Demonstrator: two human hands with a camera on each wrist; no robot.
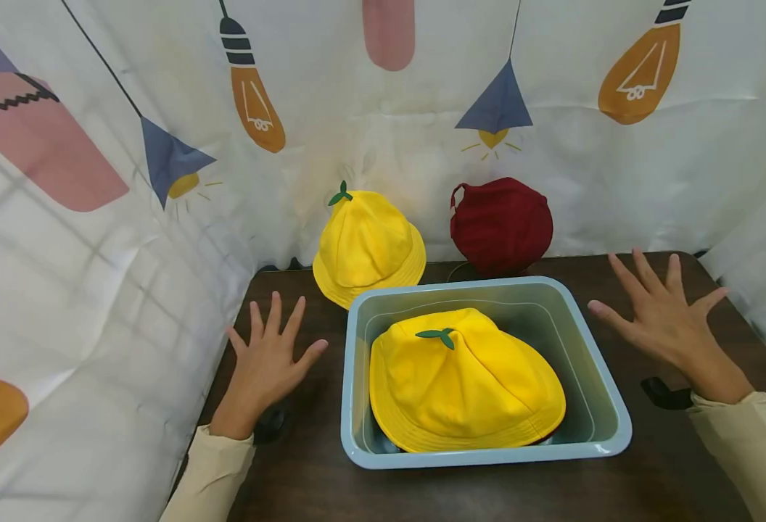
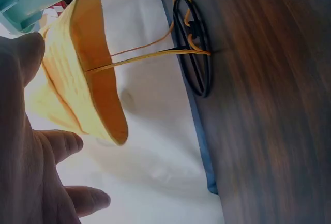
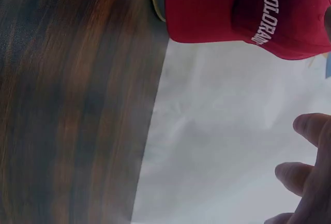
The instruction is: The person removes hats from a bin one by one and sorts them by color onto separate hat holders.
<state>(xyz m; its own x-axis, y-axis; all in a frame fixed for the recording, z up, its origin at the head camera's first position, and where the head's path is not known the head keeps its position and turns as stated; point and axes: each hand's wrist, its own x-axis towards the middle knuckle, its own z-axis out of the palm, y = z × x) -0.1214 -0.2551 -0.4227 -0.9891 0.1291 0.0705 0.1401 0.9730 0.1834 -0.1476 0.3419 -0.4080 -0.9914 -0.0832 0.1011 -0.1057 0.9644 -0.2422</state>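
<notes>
Fingers spread, my left hand (image 1: 265,366) hovers left of a light blue plastic tub (image 1: 487,461) and touches nothing. On the tub's other side my right hand (image 1: 666,319) is likewise spread and holds nothing. Inside the tub lies a yellow bucket hat (image 1: 468,384) with a green sprout on its crown; a dark edge shows beneath its brim. Behind the tub, a second yellow sprout hat (image 1: 370,243) sits raised, on a black stand (image 2: 207,74) in the left wrist view. Beside it is a dark red cap (image 1: 503,225), lettered in white in the right wrist view.
The dark wooden table (image 1: 305,478) runs under everything. White fabric (image 1: 331,145) printed with lamps and bulbs hangs along the back and sides. Yellow cords (image 2: 150,56) dangle from the raised hat to its stand.
</notes>
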